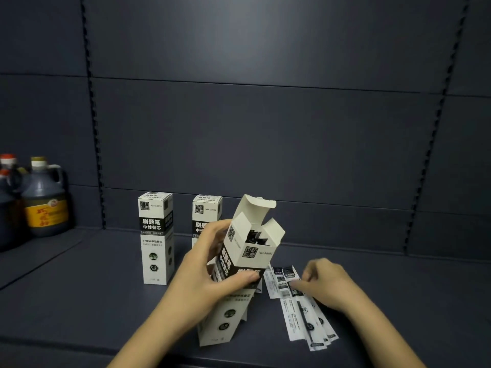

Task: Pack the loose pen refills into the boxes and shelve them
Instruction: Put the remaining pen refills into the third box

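Matt cardboard box (245, 251), glossy plastic refill sleeves (297, 309), matt dark shelf (79, 301).

Shop, slotted shelving uprights (93, 123), sauce jugs (45, 200), boxed stock (156, 237)

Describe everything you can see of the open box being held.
The open box is a tall, narrow carton, apparently cardboard, white with a black band of printed characters and round marks near its base. Its top lid and side flaps stand open, and dark refill packets show inside. It tilts to the right, its bottom near or on the shelf. The left hand grips its middle; the right hand does not touch it.
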The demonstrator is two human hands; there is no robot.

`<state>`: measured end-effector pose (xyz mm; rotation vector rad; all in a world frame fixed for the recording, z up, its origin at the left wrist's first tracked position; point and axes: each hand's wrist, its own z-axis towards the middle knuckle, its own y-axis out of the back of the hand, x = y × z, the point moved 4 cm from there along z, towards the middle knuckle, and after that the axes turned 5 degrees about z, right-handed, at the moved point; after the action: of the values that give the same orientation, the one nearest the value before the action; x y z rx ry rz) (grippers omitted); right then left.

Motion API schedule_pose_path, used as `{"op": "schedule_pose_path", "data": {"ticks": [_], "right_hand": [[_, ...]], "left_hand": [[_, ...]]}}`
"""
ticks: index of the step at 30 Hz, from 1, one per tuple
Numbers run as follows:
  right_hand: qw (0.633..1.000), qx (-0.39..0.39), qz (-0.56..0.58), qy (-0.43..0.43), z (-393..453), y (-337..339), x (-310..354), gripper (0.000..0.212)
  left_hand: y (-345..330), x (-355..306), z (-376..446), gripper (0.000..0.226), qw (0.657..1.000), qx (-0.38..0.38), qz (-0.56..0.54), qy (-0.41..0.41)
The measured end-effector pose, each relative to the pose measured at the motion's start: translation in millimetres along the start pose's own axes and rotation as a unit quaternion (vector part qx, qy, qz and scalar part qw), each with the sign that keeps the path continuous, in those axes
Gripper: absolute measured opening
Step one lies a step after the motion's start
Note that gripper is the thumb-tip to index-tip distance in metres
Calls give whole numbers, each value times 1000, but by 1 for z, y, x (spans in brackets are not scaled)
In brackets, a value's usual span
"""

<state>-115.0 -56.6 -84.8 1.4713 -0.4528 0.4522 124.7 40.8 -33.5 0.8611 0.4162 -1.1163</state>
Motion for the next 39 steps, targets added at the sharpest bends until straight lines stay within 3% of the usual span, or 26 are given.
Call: {"op": "schedule_pose_path", "data": {"ticks": [5, 17, 24, 28, 31, 36, 39], "right_hand": [[999, 38, 11, -13, -5, -8, -4, 48], [999, 11, 18, -45, 4, 1, -4, 28], [997, -66, 35, -33, 8, 18, -4, 16], [994, -64, 78, 46, -4, 31, 8, 17], [979, -19, 153, 134, -23, 39, 27, 16], [927, 125, 224, 275, -76, 57, 65, 28], [890, 100, 307, 322, -102, 72, 88, 32]], "left_hand": [[1, 0, 0, 64, 1000, -2, 4, 4], [5, 4, -2, 63, 1000, -4, -1, 20], [4, 1, -2, 64, 1000, -2, 13, 17], [2, -1, -2, 61, 1000, 1, 7, 16], [2, -1, -2, 62, 1000, 4, 1, 17], [3, 1, -2, 62, 1000, 4, 7, 14], [4, 1, -2, 63, 1000, 0, 4, 10]]}}
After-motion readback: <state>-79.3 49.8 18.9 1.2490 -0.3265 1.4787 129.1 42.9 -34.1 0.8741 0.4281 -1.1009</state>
